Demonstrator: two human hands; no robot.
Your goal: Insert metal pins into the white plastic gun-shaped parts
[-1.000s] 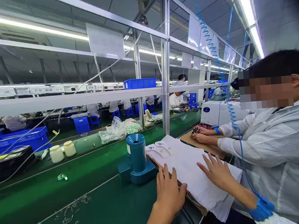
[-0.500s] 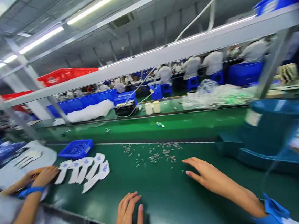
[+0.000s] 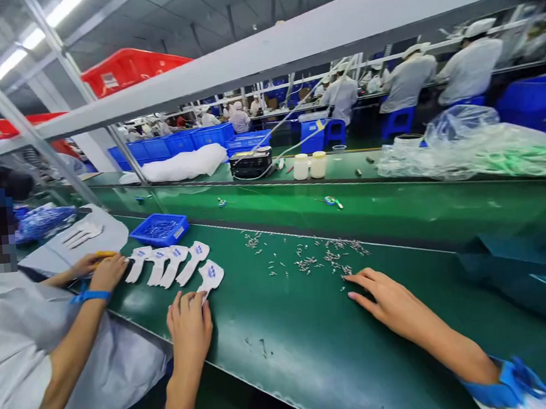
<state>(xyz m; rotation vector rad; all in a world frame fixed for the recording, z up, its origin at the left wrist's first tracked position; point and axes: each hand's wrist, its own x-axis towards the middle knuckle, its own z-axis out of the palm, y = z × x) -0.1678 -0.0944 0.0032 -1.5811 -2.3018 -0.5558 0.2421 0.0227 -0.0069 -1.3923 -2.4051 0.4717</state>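
- The **left hand** (image 3: 189,327) is held open, with its fingertips laid against the narrow tail of the nearest piece; nothing is seen gripped.
- A row of five **white tag-shaped pieces** (image 3: 174,266) printed in blue is laid out ahead of that hand, on a **green conveyor belt** (image 3: 284,348).
- The row is stretched across the belt towards the left of the view, and each piece is set slantwise, its wide head pointing up and to the right.
- The left hand is clearly the nearer hand to the row.
- The **right hand** (image 3: 394,299) is spread open and flat on the belt, well to the right of the row.
- Its fingertips are placed just beside a scatter of **small metal parts** (image 3: 319,255).
- A **blue plastic tray** (image 3: 159,229) is set beyond the row, and a **co-worker's hand** (image 3: 103,272) is seen at the row's left end.
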